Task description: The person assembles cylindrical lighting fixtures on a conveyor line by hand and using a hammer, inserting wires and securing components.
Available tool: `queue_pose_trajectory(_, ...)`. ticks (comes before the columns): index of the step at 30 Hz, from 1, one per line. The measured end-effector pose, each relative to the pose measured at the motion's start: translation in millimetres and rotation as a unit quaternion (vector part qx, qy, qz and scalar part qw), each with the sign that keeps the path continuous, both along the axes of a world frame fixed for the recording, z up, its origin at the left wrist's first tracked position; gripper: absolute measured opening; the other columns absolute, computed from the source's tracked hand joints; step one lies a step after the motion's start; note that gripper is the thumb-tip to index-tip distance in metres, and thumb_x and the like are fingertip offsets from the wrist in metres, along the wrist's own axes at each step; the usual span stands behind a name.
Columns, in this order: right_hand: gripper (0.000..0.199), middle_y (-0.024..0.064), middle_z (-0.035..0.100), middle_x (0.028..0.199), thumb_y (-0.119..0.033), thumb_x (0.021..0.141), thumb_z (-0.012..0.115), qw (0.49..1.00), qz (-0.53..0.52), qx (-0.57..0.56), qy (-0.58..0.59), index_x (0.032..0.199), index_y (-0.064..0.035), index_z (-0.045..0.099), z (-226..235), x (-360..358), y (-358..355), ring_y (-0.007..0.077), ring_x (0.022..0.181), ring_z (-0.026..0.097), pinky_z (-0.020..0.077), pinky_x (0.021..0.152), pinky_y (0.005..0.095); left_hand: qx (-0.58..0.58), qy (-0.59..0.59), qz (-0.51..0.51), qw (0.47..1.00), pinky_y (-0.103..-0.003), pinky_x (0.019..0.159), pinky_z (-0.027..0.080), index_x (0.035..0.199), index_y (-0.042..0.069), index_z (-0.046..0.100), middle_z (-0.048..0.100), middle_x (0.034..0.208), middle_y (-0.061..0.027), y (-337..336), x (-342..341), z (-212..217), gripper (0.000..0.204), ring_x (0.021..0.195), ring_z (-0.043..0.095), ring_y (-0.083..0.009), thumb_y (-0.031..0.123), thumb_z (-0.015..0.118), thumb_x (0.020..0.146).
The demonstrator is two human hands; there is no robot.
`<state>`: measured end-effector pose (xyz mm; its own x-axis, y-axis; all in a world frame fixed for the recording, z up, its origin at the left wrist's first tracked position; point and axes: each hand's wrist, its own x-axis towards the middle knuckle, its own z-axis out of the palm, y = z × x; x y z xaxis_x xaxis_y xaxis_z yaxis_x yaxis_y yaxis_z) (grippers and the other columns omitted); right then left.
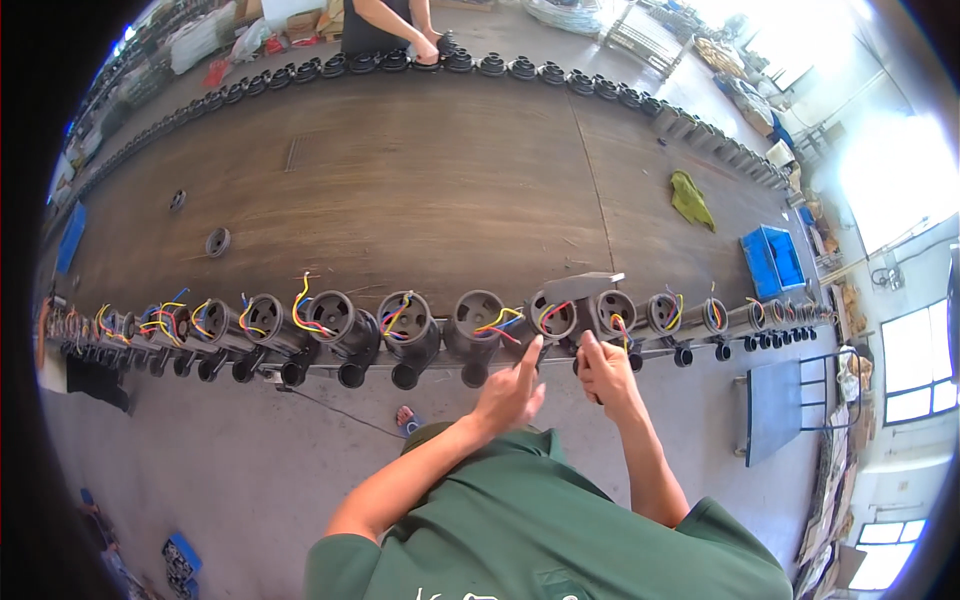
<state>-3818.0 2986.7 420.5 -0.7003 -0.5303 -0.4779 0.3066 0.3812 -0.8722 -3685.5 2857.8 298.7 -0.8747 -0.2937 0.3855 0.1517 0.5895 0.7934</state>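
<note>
Long workbench (pixel 400 180): dark, worn boards, running the width of the view and bowed by the lens. Both long edges serve as racks, presumably so each unit can be reached from the aisle.

Near row of motor housings (pixel 330 320): dark cylindrical bodies lying on their sides along the near edge, open ends turned toward the person, coloured wires (yellow, red, blue) spilling from each mouth. That orientation keeps the leads within reach.

Far row of black round parts (pixel 520 68): lined along the opposite edge, where another person's hand (pixel 428 48) rests on one of them.

Blue crates (pixel 772 258): on the floor beyond the right end of the bench.

Green rag (pixel 690 198): lying loose on the boards, well apart from either row.

Housing in hand (pixel 556 318): in the near row, right of centre, directly before the person; red and yellow leads hang from it.

Grey block (pixel 582 286): a flat piece sitting on top of that housing.

Loose black discs (pixel 217 241): two on the bare boards at left.

Left hand (pixel 512 392): raised to the housing's lower edge, fingers extended and loose, index tip touching near the wires, gripping nothing visible.

Right hand (pixel 606 372): clenched around a small dark object (too small to identify) just below the housing.
</note>
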Motion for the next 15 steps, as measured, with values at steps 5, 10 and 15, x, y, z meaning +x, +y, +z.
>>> queue_pose_trajectory(5,0.046,-0.0068,0.04,0.058,-0.049,0.105,0.059,0.998,-0.054,0.012,0.027,0.079,-0.0114,0.052,23,-17,31,0.0037,0.044,0.034,0.0281,0.04,0.0236,0.387,-0.125,0.061,0.911,-0.036,0.05,0.05,0.156,-0.007,0.014,0.069,0.07,-0.0116,6,-78,39,0.09,0.055,0.064,-0.0214,0.011,0.07,0.088)
queue_pose_trajectory(10,0.046,-0.0068,0.041,0.059,-0.05,0.106,0.058,0.998,-0.05,0.025,0.021,0.081,-0.0113,0.053,26,-11,49,0.0037,0.046,0.035,0.029,0.041,0.0236,0.404,-0.248,-0.046,0.879,-0.034,0.045,0.05,0.122,-0.003,0.05,0.068,0.07,-0.0098,1,-95,39,0.043,0.057,0.067,-0.0168,0.01,0.067,0.085)
queue_pose_trajectory(15,0.046,-0.007,0.044,0.059,-0.044,0.106,0.058,0.997,-0.006,-0.004,0.077,0.075,-0.0104,0.053,19,-18,40,0.0035,0.05,0.038,0.0304,0.044,0.0252,-0.074,-0.063,0.038,0.995,-0.044,0.055,0.053,0.096,0.006,0.052,0.07,0.073,-0.0157,17,-69,-3,0.018,0.063,0.07,-0.0362,0.014,0.068,0.09)
